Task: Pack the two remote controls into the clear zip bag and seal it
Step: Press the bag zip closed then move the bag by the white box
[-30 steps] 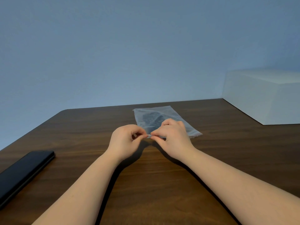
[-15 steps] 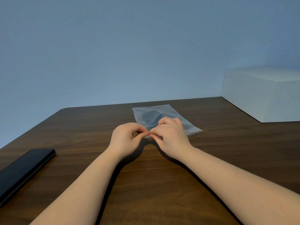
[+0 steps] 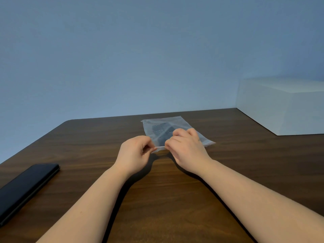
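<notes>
Head view: I see my left hand (image 3: 135, 152) and right hand (image 3: 184, 147) each with a pinching grip on the near edge of the clear zip bag (image 3: 177, 122), which lies at 12 o'clock on the tabletop (image 3: 175, 199). Dark remotes (image 3: 160, 130) show inside.

The near edge of a clear plastic zip bag (image 3: 177, 127) holding dark remote controls (image 3: 162, 131) is pinched by the left hand (image 3: 135, 152) and right hand (image 3: 186, 146) on the dark wooden worktop (image 3: 175, 199).

Single head view: looks forward-down, close over table (image 3: 175, 199), wall behind.
</notes>
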`<action>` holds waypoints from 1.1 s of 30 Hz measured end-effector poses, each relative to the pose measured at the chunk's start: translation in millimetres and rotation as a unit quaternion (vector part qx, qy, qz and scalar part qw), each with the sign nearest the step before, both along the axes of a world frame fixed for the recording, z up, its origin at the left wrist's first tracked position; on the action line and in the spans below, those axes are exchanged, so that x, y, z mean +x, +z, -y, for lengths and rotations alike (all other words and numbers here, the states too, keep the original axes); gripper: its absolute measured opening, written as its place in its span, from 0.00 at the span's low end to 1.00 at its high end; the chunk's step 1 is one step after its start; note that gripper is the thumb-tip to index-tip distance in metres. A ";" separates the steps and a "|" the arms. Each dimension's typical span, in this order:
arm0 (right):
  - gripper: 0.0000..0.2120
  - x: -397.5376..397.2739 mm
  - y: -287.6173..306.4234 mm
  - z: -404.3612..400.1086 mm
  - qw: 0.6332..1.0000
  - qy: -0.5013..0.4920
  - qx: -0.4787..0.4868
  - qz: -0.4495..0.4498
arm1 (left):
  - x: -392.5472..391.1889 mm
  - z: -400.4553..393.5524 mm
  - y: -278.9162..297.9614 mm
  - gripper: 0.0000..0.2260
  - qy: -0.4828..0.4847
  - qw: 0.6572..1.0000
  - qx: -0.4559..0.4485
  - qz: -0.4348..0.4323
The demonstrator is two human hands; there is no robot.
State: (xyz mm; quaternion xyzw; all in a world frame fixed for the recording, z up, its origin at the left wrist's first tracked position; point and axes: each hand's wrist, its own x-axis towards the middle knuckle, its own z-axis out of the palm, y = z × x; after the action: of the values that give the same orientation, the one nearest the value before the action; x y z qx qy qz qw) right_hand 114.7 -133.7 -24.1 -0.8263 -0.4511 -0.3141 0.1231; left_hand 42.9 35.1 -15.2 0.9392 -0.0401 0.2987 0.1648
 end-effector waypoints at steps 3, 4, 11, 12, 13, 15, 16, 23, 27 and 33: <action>0.02 1.0 0.4 3.0 1.000 -0.005 -0.017 -0.003 | -1.6 -2.0 -1.1 0.04 -0.003 1.000 -0.002 -0.012; 0.03 2.2 1.0 5.5 1.000 -0.011 -0.020 -0.005 | -2.4 -3.9 -1.1 0.04 0.000 1.000 -0.005 -0.013; 0.09 23.6 7.8 46.4 0.991 -0.107 -0.016 -0.073 | -7.4 -14.7 -0.5 0.04 0.021 0.999 -0.036 -0.017; 0.10 25.4 7.6 49.4 0.990 -0.116 -0.020 -0.079 | -7.2 -14.8 -0.9 0.04 0.020 0.999 -0.039 -0.020; 0.10 26.6 7.8 51.0 0.989 -0.121 -0.022 -0.086 | -6.8 -15.4 -1.3 0.04 0.019 0.999 -0.044 -0.023; 0.10 29.2 8.0 54.1 0.986 -0.128 -0.023 -0.105 | -6.6 -17.4 -1.9 0.04 0.018 0.998 -0.049 -0.026; 0.10 30.6 8.3 56.5 0.984 -0.135 -0.024 -0.116 | -6.7 -18.5 -2.0 0.04 0.019 0.998 -0.051 -0.026; 0.07 40.5 10.9 79.1 0.955 -0.178 0.015 -0.235 | -5.2 -15.6 -3.8 0.03 0.003 0.996 -0.057 -0.065; 0.07 42.9 9.6 82.1 0.943 -0.182 0.030 -0.278 | -4.8 -18.5 -4.3 0.03 0.006 0.995 -0.052 -0.082; 0.02 45.8 14.1 93.6 0.922 -0.185 0.032 -0.339 | -8.0 -19.6 -3.2 0.05 0.000 0.989 -0.069 -0.130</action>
State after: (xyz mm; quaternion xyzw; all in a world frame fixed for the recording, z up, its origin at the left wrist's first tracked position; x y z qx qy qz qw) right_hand 160.5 -227.2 -10.1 -0.9477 -0.2115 -0.0469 0.2346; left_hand 34.9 54.8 -18.4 0.9564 0.0027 0.1760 0.2331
